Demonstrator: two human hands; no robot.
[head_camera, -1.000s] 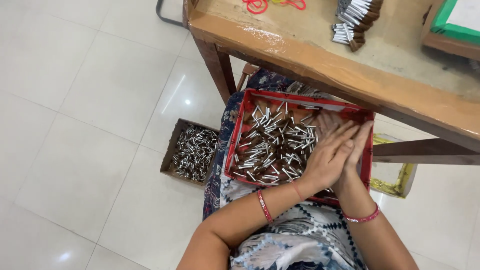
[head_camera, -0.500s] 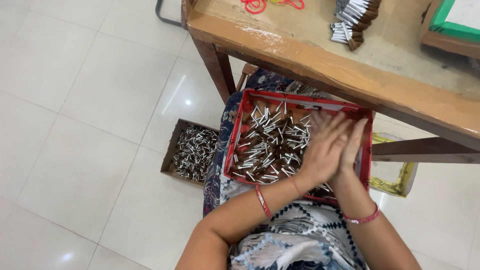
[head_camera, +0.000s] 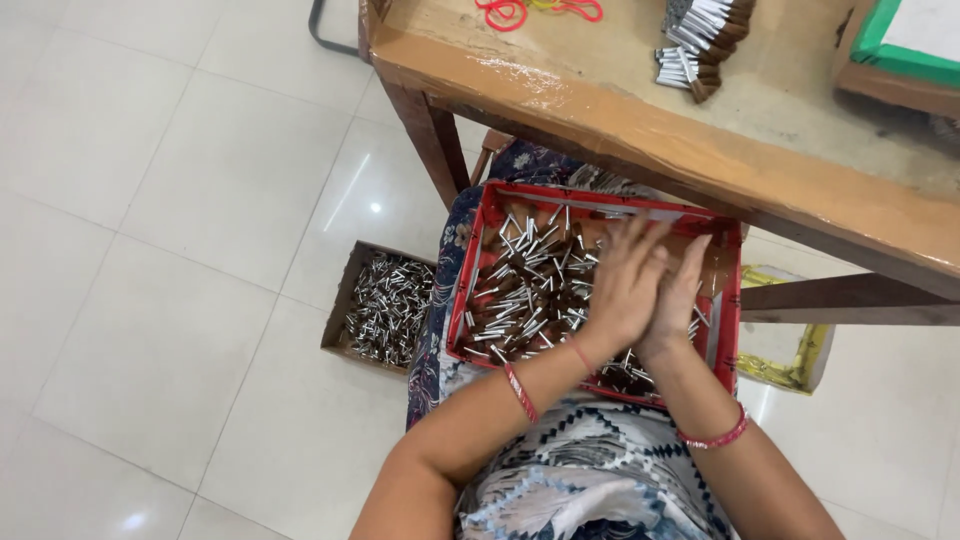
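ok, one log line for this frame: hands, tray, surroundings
left hand pressed to right hand, palms together | over red tray of brown-and-silver pieces | cardboard box on floor | wooden table above

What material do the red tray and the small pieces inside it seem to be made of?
Red tray: probably cardboard or thin plastic; matte, with thin, flat walls. Small pieces: seemingly bright metal tubes with dark brown ends; the silver parts glint. Both hands cover some.

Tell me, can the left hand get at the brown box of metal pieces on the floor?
Probably yes: the brown box sits open beside the lap, left of the red tray, with nothing between it and the left hand.
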